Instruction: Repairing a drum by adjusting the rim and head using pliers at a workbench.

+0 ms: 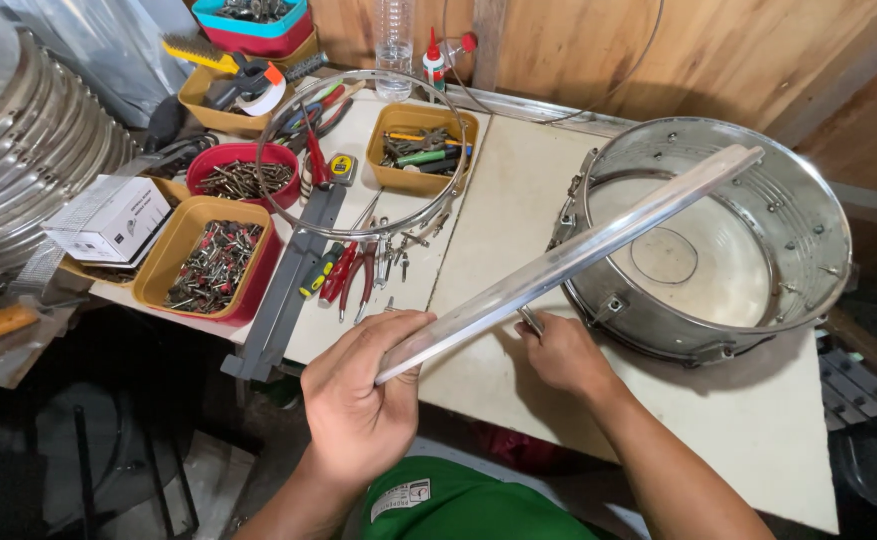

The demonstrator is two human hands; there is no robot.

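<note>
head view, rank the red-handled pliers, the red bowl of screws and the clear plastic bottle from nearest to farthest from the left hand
Measured from the left hand:
1. Red-handled pliers, just beyond it on the table.
2. Red bowl of screws, farther back and to the left.
3. Clear plastic bottle, at the table's back edge by the wooden wall.

- This is a workshop, it seems for drums.
- At upper left, trays of screws (pixel 213 262) and hand tools (pixel 423 148) stand on the worn workbench (pixel 518 200).
- At right lies a metal drum shell (pixel 748 210); stacked metal hoops (pixel 28 150) at far left.
</note>
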